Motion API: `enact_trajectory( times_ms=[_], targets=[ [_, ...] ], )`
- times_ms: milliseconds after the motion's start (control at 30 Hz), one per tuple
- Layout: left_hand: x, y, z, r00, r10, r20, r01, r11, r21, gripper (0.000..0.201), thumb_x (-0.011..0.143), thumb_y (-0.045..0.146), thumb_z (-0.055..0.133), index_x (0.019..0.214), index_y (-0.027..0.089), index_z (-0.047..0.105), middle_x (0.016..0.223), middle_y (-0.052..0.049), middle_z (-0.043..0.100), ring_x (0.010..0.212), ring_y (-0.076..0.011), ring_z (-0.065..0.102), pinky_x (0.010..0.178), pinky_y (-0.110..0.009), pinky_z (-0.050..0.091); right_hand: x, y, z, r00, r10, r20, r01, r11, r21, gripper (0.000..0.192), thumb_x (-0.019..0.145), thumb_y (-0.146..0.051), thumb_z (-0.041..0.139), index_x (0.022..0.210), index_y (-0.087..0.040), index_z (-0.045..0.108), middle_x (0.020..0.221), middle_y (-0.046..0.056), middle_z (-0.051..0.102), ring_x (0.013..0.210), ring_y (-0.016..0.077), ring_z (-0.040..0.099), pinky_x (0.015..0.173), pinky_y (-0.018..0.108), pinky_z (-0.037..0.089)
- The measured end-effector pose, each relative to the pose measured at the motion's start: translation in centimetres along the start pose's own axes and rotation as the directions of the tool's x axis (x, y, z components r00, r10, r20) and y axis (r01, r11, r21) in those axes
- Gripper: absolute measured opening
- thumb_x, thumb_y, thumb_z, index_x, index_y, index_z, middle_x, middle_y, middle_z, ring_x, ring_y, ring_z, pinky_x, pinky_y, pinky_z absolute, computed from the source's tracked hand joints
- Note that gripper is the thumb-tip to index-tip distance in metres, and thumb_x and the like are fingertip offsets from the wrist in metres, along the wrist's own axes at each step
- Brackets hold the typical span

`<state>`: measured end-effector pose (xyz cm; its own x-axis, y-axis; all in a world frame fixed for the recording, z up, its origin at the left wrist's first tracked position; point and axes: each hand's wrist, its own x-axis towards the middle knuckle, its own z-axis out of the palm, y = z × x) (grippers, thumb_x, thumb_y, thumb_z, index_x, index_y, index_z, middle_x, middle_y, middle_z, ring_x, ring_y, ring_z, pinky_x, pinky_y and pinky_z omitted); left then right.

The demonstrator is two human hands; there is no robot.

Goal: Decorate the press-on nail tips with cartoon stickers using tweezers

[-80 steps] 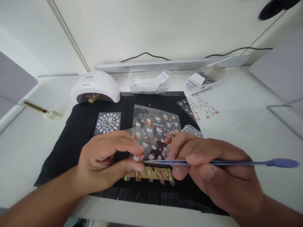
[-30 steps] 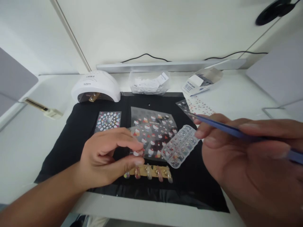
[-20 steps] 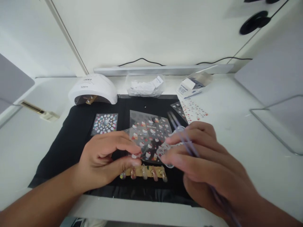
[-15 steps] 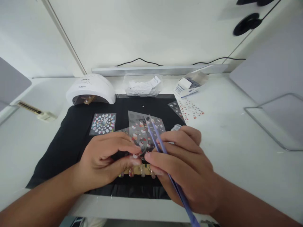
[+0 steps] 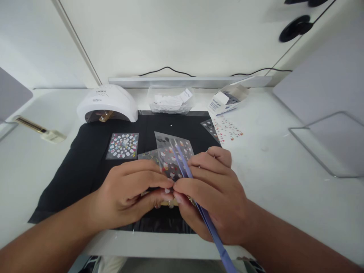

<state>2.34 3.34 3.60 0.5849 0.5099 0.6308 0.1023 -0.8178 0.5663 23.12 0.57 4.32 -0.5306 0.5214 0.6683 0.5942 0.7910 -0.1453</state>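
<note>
My left hand (image 5: 125, 193) is closed, thumb and forefinger pinched at the near edge of a clear sticker sheet (image 5: 167, 153) with small red and white cartoon figures. My right hand (image 5: 218, 197) has purple tweezers (image 5: 209, 223) lodged across its palm, their tips pointing away over the sheet. Its thumb and forefinger also pinch together, touching the left fingertips at the sheet's edge. Whatever sits between the fingertips is mostly covered. Below them a gold-coloured strip with decorated nail tips (image 5: 171, 204) shows in part.
A black mat (image 5: 85, 163) covers the middle of the white table. On it lies another sticker sheet (image 5: 123, 146). Behind stand a white nail lamp (image 5: 113, 98), a clear tub of white pads (image 5: 170, 100) and an opened small box (image 5: 224, 100). A cream-handled brush (image 5: 52, 135) lies left.
My right hand has moved left, bringing its fingertips against the left ones. More of the nail tips is now covered. The view has shifted slightly.
</note>
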Motion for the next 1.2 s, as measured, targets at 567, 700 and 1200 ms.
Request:
enact_trajectory(
  times_ms=[567,700,1200],
  targets=[
    [-0.1,0.2,0.5,0.994,-0.102,-0.028,0.1,0.992,-0.079,0.011,0.082,0.007,0.073,0.091,0.013,0.07,0.079,-0.007,0.074,0.073,-0.0152,0.071,0.069,-0.023,0.06,-0.6,0.0,0.8,1.0,-0.02,-0.023,0.02,1.0,-0.023,0.017,0.076,-0.009,0.056,0.066,-0.021,0.05,0.057,-0.003,0.049,0.063,0.0165,0.044,0.067,0.039,0.03],
    [-0.1,0.3,0.5,0.993,-0.121,-0.015,0.119,0.988,-0.099,0.01,0.081,0.006,0.072,0.087,0.013,0.069,0.075,-0.007,0.073,0.067,-0.0154,0.069,0.062,-0.024,0.058,-0.6,0.1,1.0,1.0,-0.015,-0.017,0.014,1.0,-0.016,0.018,0.077,-0.008,0.054,0.067,-0.022,0.047,0.057,-0.003,0.043,0.063,0.0163,0.04,0.067,0.038,0.029],
    [-0.6,-3.2,-0.5,0.879,-0.461,-0.12,0.461,0.887,-0.032,0.015,0.085,0.028,0.071,0.097,0.019,0.07,0.089,-0.005,0.074,0.081,-0.0182,0.071,0.074,-0.03,0.055,-0.4,0.7,-0.2,0.985,0.173,-0.003,-0.153,0.882,0.447,0.021,0.081,-0.008,0.053,0.096,-0.022,0.054,0.067,-0.004,0.058,0.065,0.015,0.052,0.077,0.04,0.038]
  ],
)
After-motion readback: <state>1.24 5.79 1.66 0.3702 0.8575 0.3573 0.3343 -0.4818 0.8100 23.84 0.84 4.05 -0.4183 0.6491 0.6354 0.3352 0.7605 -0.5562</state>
